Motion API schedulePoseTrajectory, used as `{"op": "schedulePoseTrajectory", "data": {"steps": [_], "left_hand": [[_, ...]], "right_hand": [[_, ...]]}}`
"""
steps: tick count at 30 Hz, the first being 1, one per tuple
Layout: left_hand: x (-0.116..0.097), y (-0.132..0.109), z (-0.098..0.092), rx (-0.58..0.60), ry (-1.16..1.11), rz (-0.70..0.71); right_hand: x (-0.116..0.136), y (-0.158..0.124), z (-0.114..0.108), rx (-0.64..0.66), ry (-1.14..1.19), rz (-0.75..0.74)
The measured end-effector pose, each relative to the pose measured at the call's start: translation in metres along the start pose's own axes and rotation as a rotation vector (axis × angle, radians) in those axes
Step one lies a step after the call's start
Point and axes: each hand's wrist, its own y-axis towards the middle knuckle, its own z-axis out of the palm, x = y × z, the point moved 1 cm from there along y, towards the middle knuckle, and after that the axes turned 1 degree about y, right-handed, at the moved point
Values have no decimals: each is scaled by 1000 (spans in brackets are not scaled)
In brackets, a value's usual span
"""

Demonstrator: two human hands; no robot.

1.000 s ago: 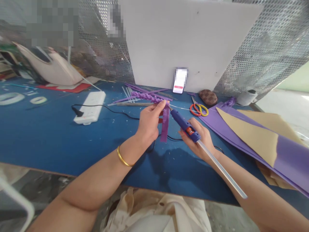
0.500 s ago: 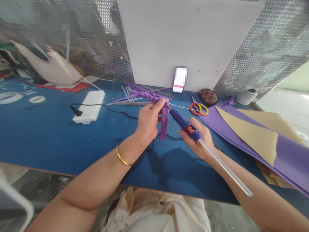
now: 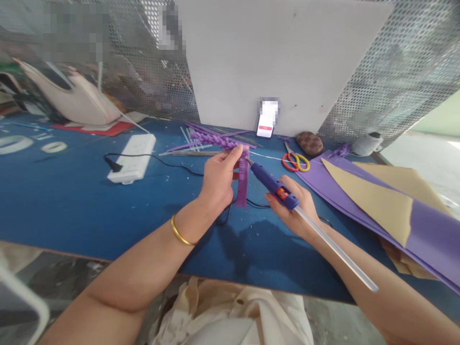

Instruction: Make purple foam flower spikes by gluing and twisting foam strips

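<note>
My left hand (image 3: 217, 178) pinches the top of a fringed purple strip (image 3: 243, 179) that hangs down over the blue table (image 3: 72, 206). A thin wire runs off to the right from where my fingers grip. My right hand (image 3: 296, 207) is wrapped round a blue glue gun (image 3: 271, 184) with an orange trigger. A long clear glue stick (image 3: 334, 247) pokes out of the gun's back. The gun's nozzle points at the top of the strip, close to my left fingertips.
Behind my hands lie purple twisted stems (image 3: 215, 140) and loose sticks. A white power strip (image 3: 132, 158) with a black cable sits to the left. Red and yellow scissors (image 3: 296, 162), a phone (image 3: 266, 120), a brown pouch (image 3: 309, 143) and purple and tan sheets (image 3: 388, 201) lie right.
The glue gun's nozzle has slipped slightly back from the strip's top. My left hand has shifted a little left and turned the strip. Otherwise the hands hold the same things.
</note>
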Motion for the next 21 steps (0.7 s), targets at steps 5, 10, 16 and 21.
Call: {"op": "schedulePoseTrajectory", "data": {"steps": [5,10,16,21], "left_hand": [[-1,1,0,-10,-6,1],[-1,2,0,-16,-29,8],[-2,3,-1,-23,-45,17],[-2,5,-2,-25,-36,34]], "right_hand": [[1,0,-1,-1,-16,-21],[2,0,-1,-11,-21,-58],[2,0,0,-7,-26,-60],[2,0,0,-2,-38,-72]]}}
